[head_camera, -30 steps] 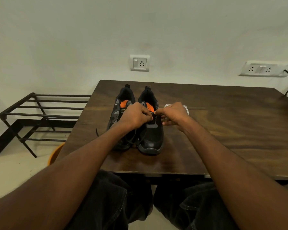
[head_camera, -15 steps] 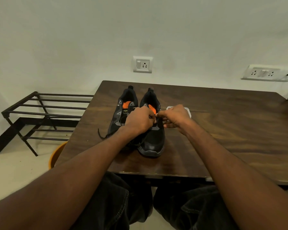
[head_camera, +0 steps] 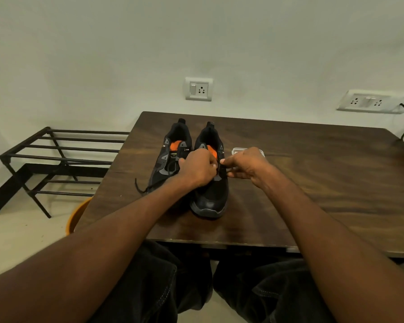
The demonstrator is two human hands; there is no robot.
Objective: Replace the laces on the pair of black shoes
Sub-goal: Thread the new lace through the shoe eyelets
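Two black shoes with orange tongues stand side by side on the dark wooden table point(head_camera: 313, 183), toes toward me. The left shoe point(head_camera: 170, 155) has a loose black lace point(head_camera: 140, 186) trailing off its left side. Over the lacing of the right shoe point(head_camera: 211, 197) my left hand point(head_camera: 197, 167) is curled, fingers pinching the lace there. My right hand point(head_camera: 245, 165) meets it from the right, thumb and fingers pinching the same black lace. The eyelets are hidden under both hands.
A small clear plastic container point(head_camera: 239, 150) lies just behind my right hand. A black metal rack point(head_camera: 56, 157) stands on the floor to the left, an orange bucket point(head_camera: 76, 215) beside the table's corner. Wall sockets point(head_camera: 198, 89) sit behind.
Both hands stay at the right shoe's lacing, with only small finger movements. The camera view shifted slightly.
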